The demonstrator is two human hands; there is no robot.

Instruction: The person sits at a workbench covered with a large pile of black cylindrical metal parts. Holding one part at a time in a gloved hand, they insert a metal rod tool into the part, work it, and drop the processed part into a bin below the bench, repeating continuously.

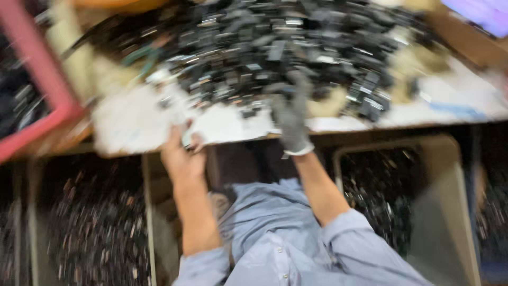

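Note:
The view is motion-blurred. A big heap of small black parts [275,47] covers the far side of a table topped with a white sheet [137,124]. My left hand [182,153] is bare and sits at the table's near edge, thumb and fingers closed over the rim of the white sheet. My right hand [291,114] wears a grey knit glove and reaches up over the edge, its fingers stretched into the near side of the heap. Blur hides whether it holds any part. Light blue shirt sleeves cover both my arms.
A pink-framed crate [37,90] tilts at the left. Under the table, open bins hold dark small parts at the left [95,222] and the right [381,196]. Beige cloths [418,63] lie among the heap. A purple-lit screen [481,13] glows at the top right.

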